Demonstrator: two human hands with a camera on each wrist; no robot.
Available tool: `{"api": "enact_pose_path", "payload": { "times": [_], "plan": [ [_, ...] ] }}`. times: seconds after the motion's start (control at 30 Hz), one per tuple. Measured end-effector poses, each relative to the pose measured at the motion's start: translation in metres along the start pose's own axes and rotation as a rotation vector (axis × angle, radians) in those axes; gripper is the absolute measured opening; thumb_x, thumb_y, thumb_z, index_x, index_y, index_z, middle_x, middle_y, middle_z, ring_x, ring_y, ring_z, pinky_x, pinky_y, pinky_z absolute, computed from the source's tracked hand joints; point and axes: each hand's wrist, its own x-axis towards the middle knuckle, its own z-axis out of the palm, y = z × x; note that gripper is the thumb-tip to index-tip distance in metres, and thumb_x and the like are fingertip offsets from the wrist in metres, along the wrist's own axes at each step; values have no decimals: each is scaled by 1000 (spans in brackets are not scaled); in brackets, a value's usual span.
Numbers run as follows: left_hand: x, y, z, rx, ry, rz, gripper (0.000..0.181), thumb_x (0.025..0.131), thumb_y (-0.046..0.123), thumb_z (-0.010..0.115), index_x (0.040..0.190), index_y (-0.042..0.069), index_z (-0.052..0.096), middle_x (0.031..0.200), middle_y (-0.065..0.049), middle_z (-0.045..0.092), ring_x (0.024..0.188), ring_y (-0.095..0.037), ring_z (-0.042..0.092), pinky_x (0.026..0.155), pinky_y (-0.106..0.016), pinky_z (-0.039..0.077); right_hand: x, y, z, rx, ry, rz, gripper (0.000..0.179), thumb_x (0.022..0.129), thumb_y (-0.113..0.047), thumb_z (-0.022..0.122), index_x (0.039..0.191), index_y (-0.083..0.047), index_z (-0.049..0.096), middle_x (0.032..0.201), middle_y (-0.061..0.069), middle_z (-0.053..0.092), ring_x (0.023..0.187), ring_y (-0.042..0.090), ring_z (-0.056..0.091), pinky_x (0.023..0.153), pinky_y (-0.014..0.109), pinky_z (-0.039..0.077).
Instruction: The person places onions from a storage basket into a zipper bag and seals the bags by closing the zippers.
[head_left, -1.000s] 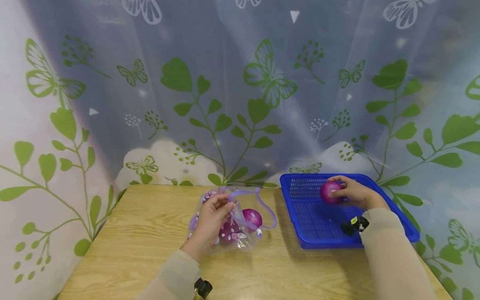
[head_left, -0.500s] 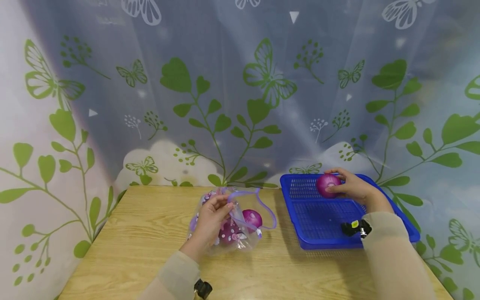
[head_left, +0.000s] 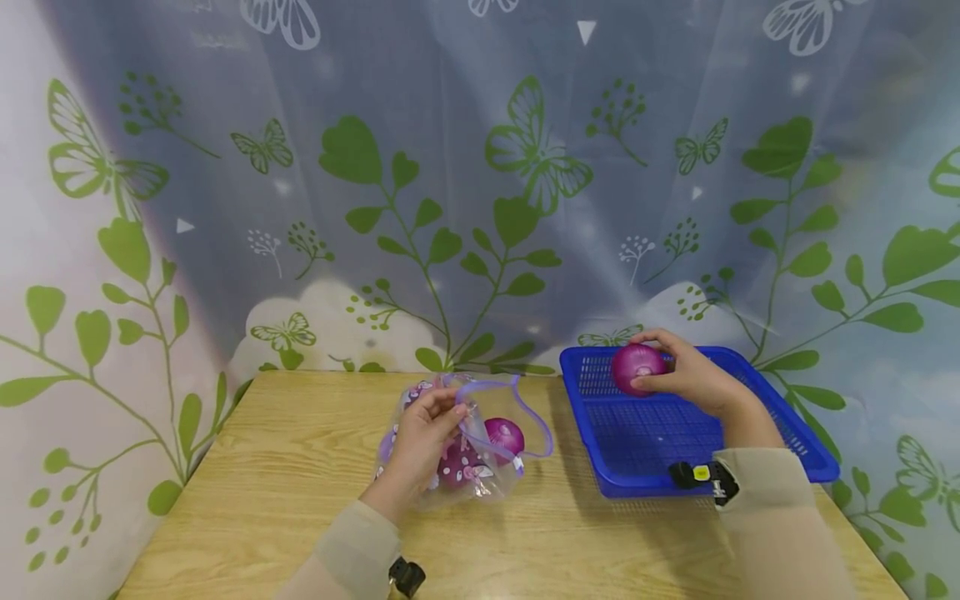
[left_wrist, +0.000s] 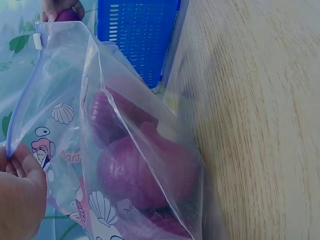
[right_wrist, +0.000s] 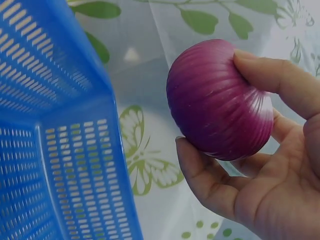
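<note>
A red onion (head_left: 636,369) is held by my right hand (head_left: 693,382) above the back of a blue plastic basket (head_left: 652,483). In the right wrist view, thumb and fingers curl round the onion (right_wrist: 215,100), off to the side of the basket rim. My left hand (head_left: 420,442) pinches the purple zip edge of a clear printed bag (head_left: 487,483), whose mouth gapes to the right. Inside the bag lies another onion (head_left: 506,437) near the opening. More onions (left_wrist: 150,170) show through the plastic in the left wrist view; some are partly hidden by the print.
The bag and basket stand on a wooden table (head_left: 285,467), the basket at its right side. A curtain (head_left: 450,250) with leaf and butterfly prints hangs behind the table and along both sides. A small white slider (left_wrist: 37,41) sits on the bag's zip.
My right hand has moved left with the onion, across the back of the basket and slightly upward. My left hand and the bag have stayed in place.
</note>
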Motion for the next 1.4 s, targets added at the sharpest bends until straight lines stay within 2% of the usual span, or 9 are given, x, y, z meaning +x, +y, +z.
{"api": "enact_pose_path", "payload": {
  "times": [0.13, 0.47, 0.67, 1.03, 1.4],
  "plan": [
    [0, 0, 0, 0, 1, 1, 24, 94, -4, 64, 118, -4, 61, 98, -3, 64, 85, -12, 63, 73, -21, 55, -2, -7, 6, -8, 0, -8, 63, 90, -9, 75, 142, -1, 39, 138, 28, 45, 117, 43, 53, 86, 38, 54],
    [1, 3, 2, 11, 12, 15, 25, 93, -3, 65, 118, -6, 61, 98, -4, 64, 83, -10, 62, 73, -21, 55, -8, -21, 18, -39, 16, -37, 63, 88, -12, 78, 140, -5, 43, 138, 23, 48, 119, 43, 52, 88, 42, 53],
    [1, 2, 2, 8, 9, 17, 26, 94, -3, 65, 119, -7, 61, 97, -3, 64, 84, -10, 63, 73, -21, 56, -8, -30, 29, -31, 19, -34, 66, 87, -17, 80, 141, -8, 41, 140, 21, 45, 122, 45, 50, 88, 46, 54],
    [0, 4, 4, -2, 6, 6, 24, 94, -3, 65, 118, -4, 63, 98, -5, 65, 85, -12, 64, 74, -22, 56, -7, -44, 54, -88, 34, -64, 69, 87, -22, 80, 143, -11, 41, 138, 21, 47, 120, 41, 52, 87, 46, 57],
    [1, 5, 7, -6, -14, 25, 26, 94, -3, 65, 120, -4, 61, 98, -5, 65, 83, -10, 64, 74, -21, 57, 0, -44, 82, -88, 47, -91, 65, 86, -18, 82, 139, -14, 45, 133, 20, 49, 117, 39, 54, 87, 45, 58]
  ]
}}
